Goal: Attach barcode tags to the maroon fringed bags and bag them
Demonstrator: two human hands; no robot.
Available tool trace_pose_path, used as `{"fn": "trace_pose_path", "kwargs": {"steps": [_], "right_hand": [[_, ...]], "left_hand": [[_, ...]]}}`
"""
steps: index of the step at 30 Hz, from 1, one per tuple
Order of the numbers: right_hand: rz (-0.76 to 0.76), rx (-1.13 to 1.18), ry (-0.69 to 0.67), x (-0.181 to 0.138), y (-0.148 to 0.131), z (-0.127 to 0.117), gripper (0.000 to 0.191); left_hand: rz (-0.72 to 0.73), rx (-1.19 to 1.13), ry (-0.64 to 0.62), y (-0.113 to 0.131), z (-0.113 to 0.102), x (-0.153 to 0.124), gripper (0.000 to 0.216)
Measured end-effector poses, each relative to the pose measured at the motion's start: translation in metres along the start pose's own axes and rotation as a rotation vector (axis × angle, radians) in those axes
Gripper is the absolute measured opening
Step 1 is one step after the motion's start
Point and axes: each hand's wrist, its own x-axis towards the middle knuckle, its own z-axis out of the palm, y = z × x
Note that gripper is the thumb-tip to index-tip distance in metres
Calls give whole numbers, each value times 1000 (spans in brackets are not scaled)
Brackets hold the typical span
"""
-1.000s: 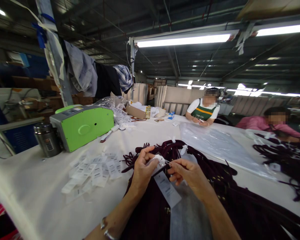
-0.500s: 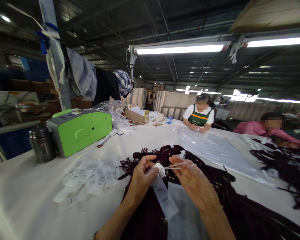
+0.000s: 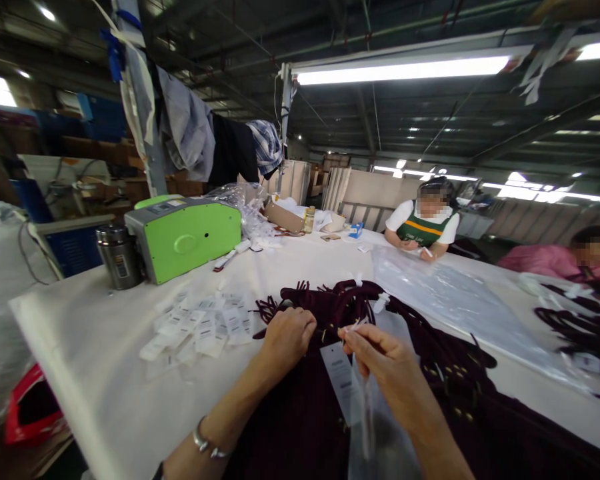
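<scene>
- Maroon fringed goods (image 3: pixel 290 427) spread beneath both hands, probably to keep their upper edge workable.
- The printed white tag (image 3: pixel 338 379) lies on them, just below the right hand's (image 3: pixel 387 357) fingertips.
- That hand pinches what looks like a thin pale strand (image 3: pixel 351 327), seemingly for fine control.
- Left hand (image 3: pixel 286 337) curls inward; its grip is hidden, cannot tell.
- Loose barcode tags (image 3: pixel 200 325) lie left on the counter (image 3: pixel 300 263), likely for easy reach.

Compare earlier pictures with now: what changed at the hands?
The left hand has turned knuckles-up; the small white piece it pinched no longer shows. The right hand, spread half a second ago, now pinches a thin whitish strand. The white rectangular paper tag still lies on dark maroon fabric.
</scene>
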Motion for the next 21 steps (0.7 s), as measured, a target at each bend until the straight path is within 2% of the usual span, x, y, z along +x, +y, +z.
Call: {"fn": "trace_pose_path", "kwargs": {"steps": [3,7,9,14,18,21], "right_hand": [[-45,-144,36,7,14,10,39],[15,-240,13,13,27,10,43],[-15,-387,43,14,30,9,38],[-225,-753,114,10,29,14,25],[-207,-1084,223,5,28,21,21],[-221,-1183,291,5,31,23,19]], "left_hand": [[38,10,-62,-1,5,2,30],[94,-220,-78,-2,9,6,25],[105,-372,-67,-3,11,8,19],[127,-692,-101,-5,15,11,16],[86,-858,-170,-10,21,13,17],[63,-944,-212,-14,25,15,19]]}}
